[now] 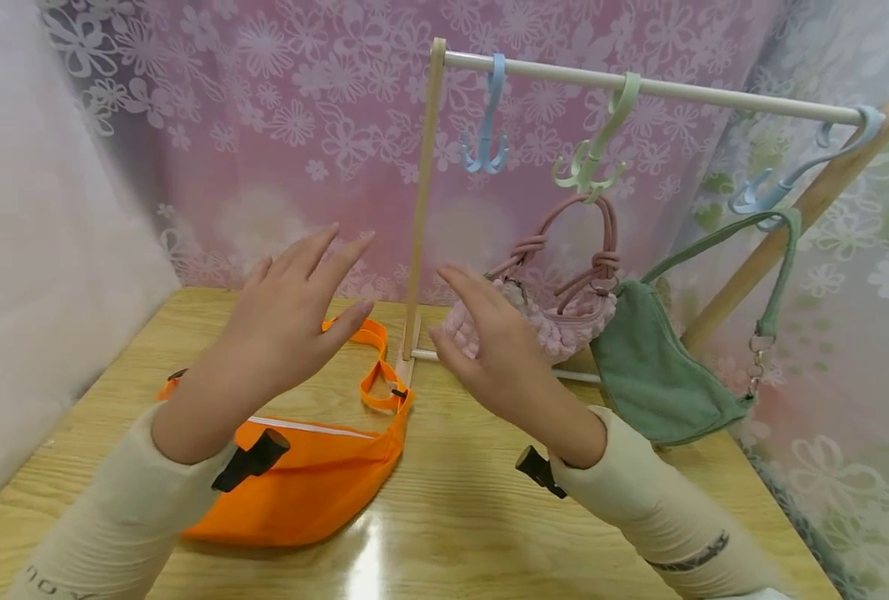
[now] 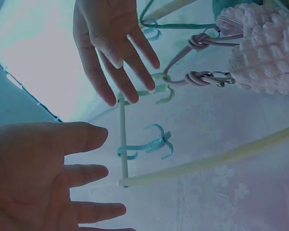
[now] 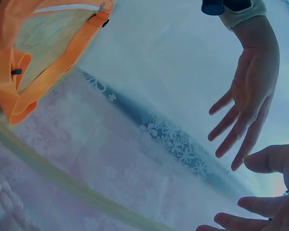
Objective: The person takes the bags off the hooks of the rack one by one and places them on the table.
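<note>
My left hand (image 1: pixel 277 323) is raised above the table, fingers spread and straight, holding nothing. Below it lies an orange sling bag (image 1: pixel 309 492) with a white zipper, its strap looped toward the rack's foot. My right hand (image 1: pixel 500 354) is also up in the air with extended fingers and nothing in its grasp; it overlaps the pink ruffled handbag (image 1: pixel 575 333) in the head view. That handbag hangs by knotted handles from a green hook (image 1: pixel 597 146). A green shoulder bag (image 1: pixel 661 367) hangs by its strap from a blue hook (image 1: pixel 766 196) at the right end.
A rack with a white rail (image 1: pixel 684 89) and wooden posts (image 1: pixel 423 200) stands on the wooden table (image 1: pixel 459 517). Another blue hook (image 1: pixel 485 125), with no bag on it, hangs near the left post. Flowered curtains (image 1: pixel 264 150) close off the back and right side.
</note>
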Tool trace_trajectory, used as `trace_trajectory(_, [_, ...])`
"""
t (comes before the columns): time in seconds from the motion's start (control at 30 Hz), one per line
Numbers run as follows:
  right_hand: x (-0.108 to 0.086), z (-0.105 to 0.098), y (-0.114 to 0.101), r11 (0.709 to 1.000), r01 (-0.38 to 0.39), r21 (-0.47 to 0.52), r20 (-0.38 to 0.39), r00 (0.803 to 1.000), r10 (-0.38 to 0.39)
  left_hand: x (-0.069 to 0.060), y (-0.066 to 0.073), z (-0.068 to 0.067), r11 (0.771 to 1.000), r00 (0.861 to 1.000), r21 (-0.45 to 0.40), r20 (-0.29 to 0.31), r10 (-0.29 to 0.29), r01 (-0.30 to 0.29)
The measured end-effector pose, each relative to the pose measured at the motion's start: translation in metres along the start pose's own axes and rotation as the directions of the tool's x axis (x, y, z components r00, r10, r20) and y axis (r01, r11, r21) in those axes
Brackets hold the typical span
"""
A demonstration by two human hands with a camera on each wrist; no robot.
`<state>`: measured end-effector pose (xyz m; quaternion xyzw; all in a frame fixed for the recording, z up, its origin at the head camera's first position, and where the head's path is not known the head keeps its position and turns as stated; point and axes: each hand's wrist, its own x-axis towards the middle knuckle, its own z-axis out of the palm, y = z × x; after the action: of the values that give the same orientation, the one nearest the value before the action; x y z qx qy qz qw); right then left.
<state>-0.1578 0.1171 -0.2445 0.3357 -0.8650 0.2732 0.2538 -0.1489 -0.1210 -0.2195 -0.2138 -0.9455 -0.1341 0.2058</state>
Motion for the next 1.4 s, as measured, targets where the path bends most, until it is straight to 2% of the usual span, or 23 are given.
trace_trajectory(0.2, [-0.013,-0.024,0.009,0.996,0.016,-0.083,-0.045,0.999,-0.019,0.013,0.014,-0.002,1.0,0.999,-0.012,-0.029,0.024,-0.024])
trace_trajectory(0.43, [-0.014,-0.035,0.022,0.993,0.02,-0.12,-0.09,0.995,-0.031,0.028,0.025,-0.009,0.999,0.996,-0.016,-0.08,0.046,-0.048])
trace_trajectory(0.57, [-0.015,-0.041,0.028,0.99,-0.007,-0.14,-0.101,0.995,-0.007,0.042,0.031,-0.009,0.998,0.993,-0.005,-0.097,0.061,-0.062])
trace_trajectory(0.77, [-0.02,-0.05,0.035,0.983,-0.061,-0.173,-0.099,0.994,0.044,0.061,0.037,-0.008,0.999,0.995,-0.009,-0.088,0.046,-0.047])
trace_trajectory(0.93, [-0.022,-0.061,0.044,0.977,-0.092,-0.195,-0.126,0.99,0.068,0.075,0.048,-0.009,0.997,0.993,-0.009,-0.095,0.071,-0.072])
trace_trajectory(1.13, [-0.018,-0.075,0.057,0.97,-0.112,-0.218,-0.16,0.984,0.078,0.097,0.06,-0.01,0.995,0.983,0.004,-0.155,0.097,-0.098])
trace_trajectory(1.27, [-0.015,-0.085,0.06,0.955,-0.171,-0.24,-0.163,0.977,0.134,0.108,0.063,-0.008,0.994,0.983,-0.02,-0.15,0.102,-0.106])
trace_trajectory(1.4, [-0.012,-0.095,0.065,0.945,-0.244,-0.218,-0.147,0.965,0.215,0.117,0.066,-0.004,0.994,0.982,-0.016,-0.161,0.103,-0.107])
